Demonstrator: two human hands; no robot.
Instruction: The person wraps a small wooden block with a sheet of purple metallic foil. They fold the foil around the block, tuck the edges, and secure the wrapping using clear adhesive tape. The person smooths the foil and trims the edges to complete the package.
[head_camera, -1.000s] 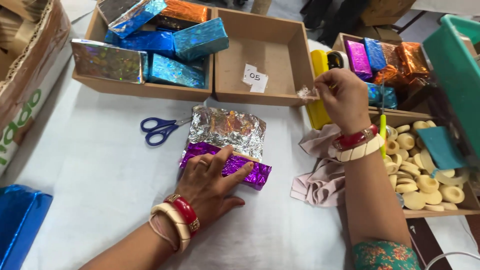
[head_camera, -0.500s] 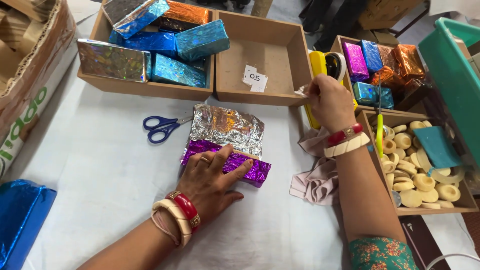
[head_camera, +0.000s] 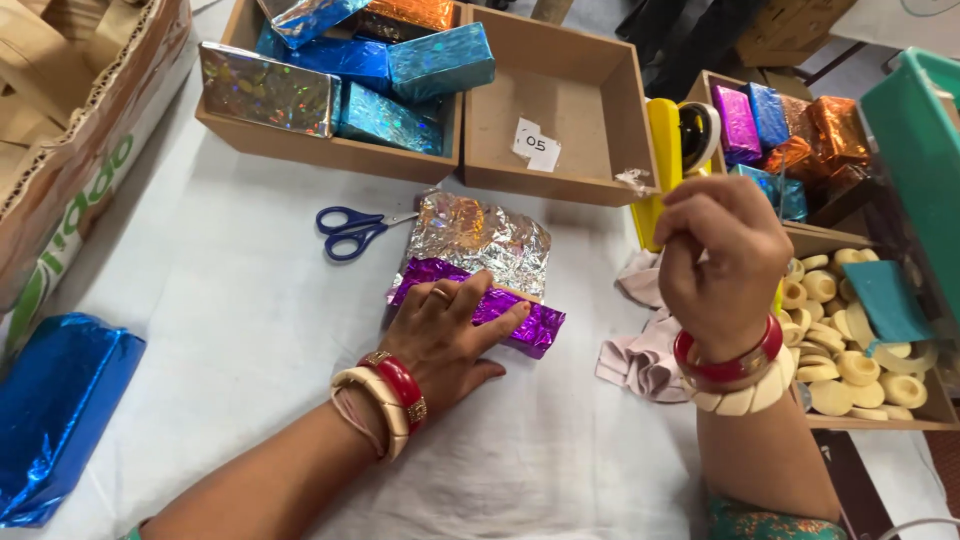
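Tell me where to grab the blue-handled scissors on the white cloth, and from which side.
Take the scissors by the two blue loops, coming from the left, near side. They lie flat and closed, loops pointing left and blades pointing right toward the silver foil. The loop end sits on bare white cloth, probably the easiest approach; the blade tips sit close beside the foil.

There is only one view, from a camera on the person's head. It looks steeply down and forward over the white tabletop (head_camera: 230, 330), from close above the forearms. The left hand (head_camera: 440, 335) lies near the middle of the picture and the right hand (head_camera: 720, 255) is raised nearer to the lens at the right. The wooden trays (head_camera: 560, 185) are at the far edge, at the top.
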